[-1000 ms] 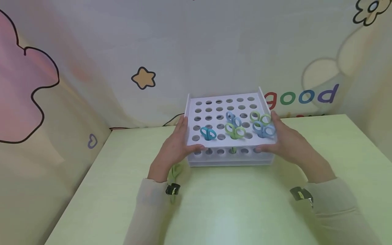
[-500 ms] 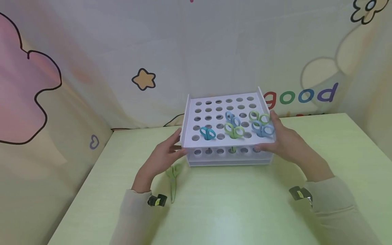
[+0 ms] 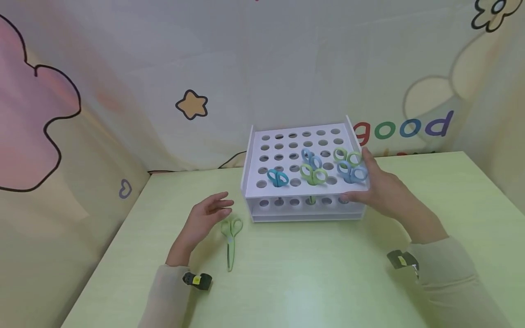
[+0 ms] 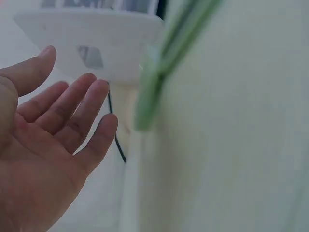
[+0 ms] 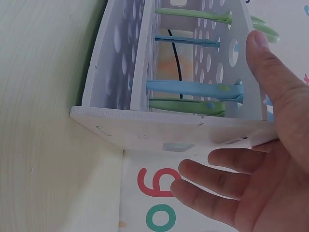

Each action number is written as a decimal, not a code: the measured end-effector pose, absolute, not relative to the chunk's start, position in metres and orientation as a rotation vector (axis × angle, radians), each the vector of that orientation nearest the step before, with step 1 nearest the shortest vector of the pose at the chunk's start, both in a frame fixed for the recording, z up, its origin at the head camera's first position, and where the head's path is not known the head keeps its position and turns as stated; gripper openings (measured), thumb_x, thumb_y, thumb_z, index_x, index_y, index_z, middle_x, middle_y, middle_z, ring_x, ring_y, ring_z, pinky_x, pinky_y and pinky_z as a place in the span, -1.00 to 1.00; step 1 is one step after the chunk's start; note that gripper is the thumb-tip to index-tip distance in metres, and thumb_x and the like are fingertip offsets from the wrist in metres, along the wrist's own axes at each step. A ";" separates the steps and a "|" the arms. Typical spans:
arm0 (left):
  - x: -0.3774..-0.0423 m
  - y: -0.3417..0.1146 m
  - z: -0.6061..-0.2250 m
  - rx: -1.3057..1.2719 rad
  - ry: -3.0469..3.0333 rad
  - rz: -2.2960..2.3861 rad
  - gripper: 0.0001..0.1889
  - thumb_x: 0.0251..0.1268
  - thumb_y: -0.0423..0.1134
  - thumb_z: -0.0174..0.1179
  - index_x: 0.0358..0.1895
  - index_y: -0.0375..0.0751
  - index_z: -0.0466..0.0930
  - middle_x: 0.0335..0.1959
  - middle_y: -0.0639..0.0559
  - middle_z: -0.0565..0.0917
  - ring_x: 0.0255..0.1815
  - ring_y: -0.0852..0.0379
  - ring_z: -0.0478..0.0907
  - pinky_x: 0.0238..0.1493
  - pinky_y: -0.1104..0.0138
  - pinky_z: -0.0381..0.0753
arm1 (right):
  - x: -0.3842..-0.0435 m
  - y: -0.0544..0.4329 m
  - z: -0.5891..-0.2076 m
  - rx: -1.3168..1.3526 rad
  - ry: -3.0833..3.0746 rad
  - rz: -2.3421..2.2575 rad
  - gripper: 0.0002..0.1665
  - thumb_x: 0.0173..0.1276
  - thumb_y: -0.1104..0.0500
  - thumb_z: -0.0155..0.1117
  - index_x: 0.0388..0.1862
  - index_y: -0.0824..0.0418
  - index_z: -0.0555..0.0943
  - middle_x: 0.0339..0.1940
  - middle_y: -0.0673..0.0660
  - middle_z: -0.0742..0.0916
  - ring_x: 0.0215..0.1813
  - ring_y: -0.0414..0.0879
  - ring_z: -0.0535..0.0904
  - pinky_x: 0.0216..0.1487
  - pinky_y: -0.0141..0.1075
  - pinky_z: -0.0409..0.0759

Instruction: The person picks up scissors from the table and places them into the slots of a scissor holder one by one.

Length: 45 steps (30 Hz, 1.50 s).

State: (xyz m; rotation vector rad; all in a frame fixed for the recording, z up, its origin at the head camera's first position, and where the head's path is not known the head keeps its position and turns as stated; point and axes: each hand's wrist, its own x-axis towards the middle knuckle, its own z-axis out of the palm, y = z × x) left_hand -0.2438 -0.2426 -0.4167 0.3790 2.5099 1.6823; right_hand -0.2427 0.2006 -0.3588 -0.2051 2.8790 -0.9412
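Observation:
A white rack (image 3: 303, 191) with rows of round holes stands on the table. Teal scissors (image 3: 278, 183), two light-blue pairs and two green pairs sit handles-up in its holes; in the right wrist view their blades (image 5: 193, 89) hang inside. My right hand (image 3: 387, 193) holds the rack's right front corner, thumb across the front and fingers by the side panel. To the rack's left, my left hand (image 3: 199, 223) hovers with loosely bent fingers, holding nothing. Close beside it, green scissors (image 3: 231, 243) lie flat on the table, handles towards the rack; the left wrist view shows them blurred.
The pale green table (image 3: 311, 278) reaches back to a printed cloth backdrop (image 3: 221, 54) just behind the rack. A dark cord (image 3: 233, 159) shows at the table's back edge, left of the rack.
My left hand has let go of the rack's left side and moved left and towards me, uncovering the green scissors on the table. The right hand and the rack have stayed put.

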 end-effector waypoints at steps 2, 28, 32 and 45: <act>-0.247 -0.250 -0.426 0.386 2.506 1.655 -0.45 0.45 -0.30 0.25 0.43 -0.31 0.38 0.25 -0.20 0.60 0.29 -0.11 0.52 0.32 0.05 0.37 | -0.242 0.201 -0.359 -0.213 2.878 -0.943 0.64 0.13 -0.35 0.51 0.62 0.12 -0.55 0.25 0.50 0.45 0.06 0.30 0.42 0.13 0.18 0.40; -0.246 -0.271 -0.441 0.451 2.586 1.095 -0.55 0.17 -0.47 0.35 0.17 -0.13 0.63 0.62 -0.35 -0.13 0.59 -0.34 -0.42 0.42 -0.27 -0.37 | -0.243 0.202 -0.359 -0.212 2.867 -0.948 0.62 0.15 -0.31 0.52 0.62 0.13 -0.55 0.33 0.53 0.37 0.11 0.34 0.40 0.13 0.18 0.41; -0.246 -0.269 -0.441 0.434 2.613 1.069 -0.62 0.17 -0.40 0.42 0.07 -0.11 0.63 0.62 -0.36 -0.11 0.59 -0.35 -0.40 0.41 -0.29 -0.36 | -0.244 0.203 -0.360 -0.201 2.869 -0.938 0.63 0.14 -0.35 0.50 0.62 0.12 -0.55 0.34 0.55 0.36 0.11 0.34 0.40 0.12 0.18 0.41; -0.247 -0.262 -0.440 0.293 2.691 1.054 -0.68 0.16 -0.14 0.49 -0.13 -0.08 0.57 0.63 -0.22 0.01 0.62 -0.23 -0.30 0.44 -0.25 -0.23 | -0.243 0.203 -0.361 -0.221 2.884 -0.926 0.63 0.14 -0.37 0.49 0.62 0.13 -0.54 0.31 0.55 0.39 0.04 0.31 0.42 0.03 0.10 0.43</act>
